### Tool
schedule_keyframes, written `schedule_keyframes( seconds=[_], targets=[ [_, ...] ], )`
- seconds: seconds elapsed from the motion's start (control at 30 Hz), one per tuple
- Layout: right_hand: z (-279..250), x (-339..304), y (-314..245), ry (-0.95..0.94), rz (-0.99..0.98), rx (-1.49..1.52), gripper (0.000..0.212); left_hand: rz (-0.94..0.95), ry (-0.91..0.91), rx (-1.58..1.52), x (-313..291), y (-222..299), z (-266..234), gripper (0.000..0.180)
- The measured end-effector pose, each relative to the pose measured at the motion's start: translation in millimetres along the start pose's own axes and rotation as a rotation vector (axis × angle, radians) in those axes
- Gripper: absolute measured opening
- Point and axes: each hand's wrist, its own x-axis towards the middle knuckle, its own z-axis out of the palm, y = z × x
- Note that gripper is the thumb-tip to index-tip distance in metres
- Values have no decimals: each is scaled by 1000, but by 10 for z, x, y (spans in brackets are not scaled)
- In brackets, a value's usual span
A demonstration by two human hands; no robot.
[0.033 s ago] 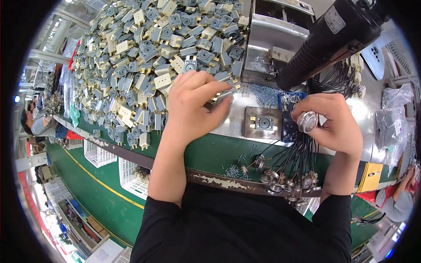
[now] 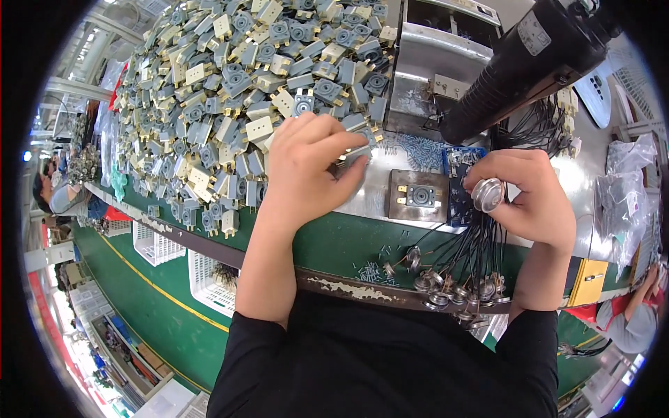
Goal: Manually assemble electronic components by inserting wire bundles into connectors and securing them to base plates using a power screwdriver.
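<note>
My left hand (image 2: 306, 167) is at the near right edge of a big heap of grey and cream plastic housings (image 2: 230, 83). Its thumb and index finger close on one grey housing (image 2: 353, 155), mostly covered by the fingers. My right hand (image 2: 533, 195) pinches a round silver metal cap (image 2: 488, 195) over a blue tray (image 2: 454, 157) of small screws; its fingertips are partly hidden behind the cap. Between the hands, a metal block (image 2: 396, 207) carries another grey housing (image 2: 421, 196) with brass terminals at its left side.
A thick black cylindrical tool (image 2: 509, 63) slants over the bench at right. Loose screws (image 2: 421, 152) lie behind the metal block. Black leads (image 2: 477, 244) with metal caps (image 2: 439, 296) hang at the near edge. A yellow box (image 2: 587, 281) and plastic bags (image 2: 624, 195) sit far right.
</note>
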Motion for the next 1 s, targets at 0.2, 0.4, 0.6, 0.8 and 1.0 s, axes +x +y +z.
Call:
schedule_keyframes(
  seconds=[0.2,0.4,0.6,0.8,1.0],
  targets=[
    [-14,-21,-22,43,-10,36,18,21,-117,116,16,27,-31,20],
    [-74,-13,-42,-70,-16,-4,17,94,-106,139,23,176,209,21],
    [-40,-37,-32,-8,-39,-3,18,124,-116,220,30,164,338,13],
    [-63,-43,-78,-28,-36,40,18,142,-156,246,28,177,358,14],
    [-135,-23,48,-59,-130,410,11,90,-104,-215,14,287,323,16]
  ],
)
